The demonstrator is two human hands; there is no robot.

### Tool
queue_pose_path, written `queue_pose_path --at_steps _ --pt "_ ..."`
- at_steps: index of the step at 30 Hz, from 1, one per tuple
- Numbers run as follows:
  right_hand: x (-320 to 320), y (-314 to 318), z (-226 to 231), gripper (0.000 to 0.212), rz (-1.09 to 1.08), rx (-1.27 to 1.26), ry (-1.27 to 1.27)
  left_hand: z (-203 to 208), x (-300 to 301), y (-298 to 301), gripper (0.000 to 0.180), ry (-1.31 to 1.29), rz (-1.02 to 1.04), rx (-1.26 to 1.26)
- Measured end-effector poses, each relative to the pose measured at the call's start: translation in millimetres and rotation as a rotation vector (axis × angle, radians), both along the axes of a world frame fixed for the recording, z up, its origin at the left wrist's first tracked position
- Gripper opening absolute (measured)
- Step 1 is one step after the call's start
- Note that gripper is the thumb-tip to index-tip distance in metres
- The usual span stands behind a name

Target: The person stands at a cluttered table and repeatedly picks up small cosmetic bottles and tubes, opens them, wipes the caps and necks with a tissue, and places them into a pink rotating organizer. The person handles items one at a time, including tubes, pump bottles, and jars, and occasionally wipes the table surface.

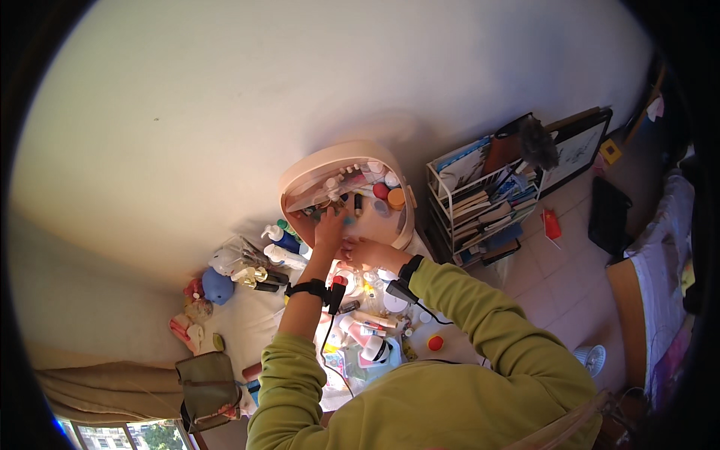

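Black cylinder (358, 202) inside cream cosmetics case (337, 153), just right of left hand (330, 226), long axis running roughly away from wearer; right hand (367, 253) farther, near case's front. Fingers of both: grasp cannot be told.

Storage case (324, 157): smooth plastic. Sleeve (487, 311): matt cloth. Curtain (112, 386): cloth. Wall (225, 97): smooth, matt.

This looks like a home, probably a bedroom, judging by the brown curtain (112, 386) beside a window (161, 435), 1 white wire rack (451, 225) of books (484, 214) on tiled floor (574, 274), what seems a wooden-edged bed (628, 307), and toiletry bottles (282, 239) near a peach-coloured storage case (341, 151).
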State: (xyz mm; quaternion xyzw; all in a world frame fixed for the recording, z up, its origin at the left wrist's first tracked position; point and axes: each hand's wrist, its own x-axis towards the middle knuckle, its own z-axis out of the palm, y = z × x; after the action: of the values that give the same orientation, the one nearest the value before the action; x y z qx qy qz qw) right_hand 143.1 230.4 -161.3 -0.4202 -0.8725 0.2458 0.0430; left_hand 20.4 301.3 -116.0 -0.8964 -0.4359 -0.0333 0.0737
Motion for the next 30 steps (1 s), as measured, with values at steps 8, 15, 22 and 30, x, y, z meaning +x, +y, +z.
queue_pose_path --at_steps 8,15,22,30 --pt "5 -14 8 0.080 -0.167 0.002 -0.010 15 6 6 0.037 -0.036 -0.014 -0.100" --pt "23 -35 26 0.094 -0.489 0.076 -0.263 96 -26 -75 0.051 -0.463 -0.058 -0.133" --pt "15 -25 29 0.103 -0.690 0.024 -0.254 141 -99 -199 0.047 -0.890 0.229 -0.348" --pt "-24 10 15 0.095 -0.488 0.057 -0.023 117 -136 -309 0.056 -0.842 0.425 -0.389"
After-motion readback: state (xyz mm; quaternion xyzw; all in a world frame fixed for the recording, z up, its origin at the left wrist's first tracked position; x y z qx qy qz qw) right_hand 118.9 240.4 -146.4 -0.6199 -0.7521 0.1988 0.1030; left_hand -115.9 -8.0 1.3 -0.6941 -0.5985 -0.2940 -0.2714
